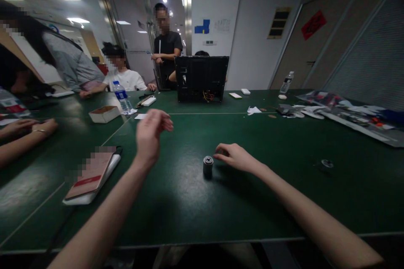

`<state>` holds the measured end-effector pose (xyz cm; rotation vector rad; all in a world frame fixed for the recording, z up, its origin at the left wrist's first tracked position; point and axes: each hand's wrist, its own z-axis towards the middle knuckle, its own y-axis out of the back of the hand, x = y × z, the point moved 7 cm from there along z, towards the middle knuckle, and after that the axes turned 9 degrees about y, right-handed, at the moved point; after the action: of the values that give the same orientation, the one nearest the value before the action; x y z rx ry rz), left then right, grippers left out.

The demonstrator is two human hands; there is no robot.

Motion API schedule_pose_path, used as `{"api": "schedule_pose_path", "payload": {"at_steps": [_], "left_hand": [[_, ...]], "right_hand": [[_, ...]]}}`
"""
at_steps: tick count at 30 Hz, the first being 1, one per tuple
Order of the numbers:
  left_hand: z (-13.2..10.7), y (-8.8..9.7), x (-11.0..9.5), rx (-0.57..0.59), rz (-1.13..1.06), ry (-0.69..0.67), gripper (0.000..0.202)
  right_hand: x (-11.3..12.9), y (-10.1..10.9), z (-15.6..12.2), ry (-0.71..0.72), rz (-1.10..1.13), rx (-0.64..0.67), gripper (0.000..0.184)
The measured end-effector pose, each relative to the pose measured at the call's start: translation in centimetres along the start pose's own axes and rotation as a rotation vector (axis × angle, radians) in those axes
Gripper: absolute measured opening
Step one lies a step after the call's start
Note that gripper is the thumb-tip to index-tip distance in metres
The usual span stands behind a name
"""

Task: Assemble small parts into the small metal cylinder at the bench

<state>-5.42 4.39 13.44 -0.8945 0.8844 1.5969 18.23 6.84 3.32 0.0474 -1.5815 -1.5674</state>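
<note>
A small dark cylinder with a silver top, like a small electric motor (207, 168), stands upright on the green table (176, 210). My right hand (235, 156) is just to its right, thumb and fingers apart, its fingertips close to the top; whether they touch it I cannot tell. Raised over the table to the left is my left hand (150, 134), fingers loosely bent, with nothing seen in them. Farther right lies another small dark piece with a metal end (326, 164), blurred.
At left lie a pinkish booklet on a white object (91, 176), an open box (104, 114) and a water bottle (122, 96). A black panel with wires (202, 77) stands at the back. Clutter (356, 117) covers the far right. Several people are around the table.
</note>
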Motion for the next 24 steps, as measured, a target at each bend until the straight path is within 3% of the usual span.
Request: {"api": "schedule_pose_path", "payload": {"at_steps": [4,7,11,16,20,24], "left_hand": [[-1.2,-6.0,5.4,0.223,0.149,0.066,0.021],[-2.7,-8.7,8.6,0.385,0.247,0.065,0.031],[-4.2,-9.0,10.4,0.506,0.357,0.079,0.045],[-5.0,-9.6,10.3,0.682,0.465,0.107,0.051],[-5.3,-10.3,9.8,0.698,0.593,0.036,0.043],[-5.7,-10.8,9.9,0.72,0.559,0.039,0.029]], "right_hand": [[-1.3,-1.5,1.2,0.032,0.083,-0.107,0.041],[-2.0,-2.5,0.9,0.043,0.179,-0.165,0.045],[-1.7,-3.2,0.2,0.066,0.218,-0.168,0.042],[-0.5,-3.3,-0.1,0.103,0.213,-0.148,0.033],[0.4,-2.9,-0.2,0.141,0.157,-0.142,0.029],[1.0,-2.7,-0.4,0.189,0.122,-0.146,0.041]]}}
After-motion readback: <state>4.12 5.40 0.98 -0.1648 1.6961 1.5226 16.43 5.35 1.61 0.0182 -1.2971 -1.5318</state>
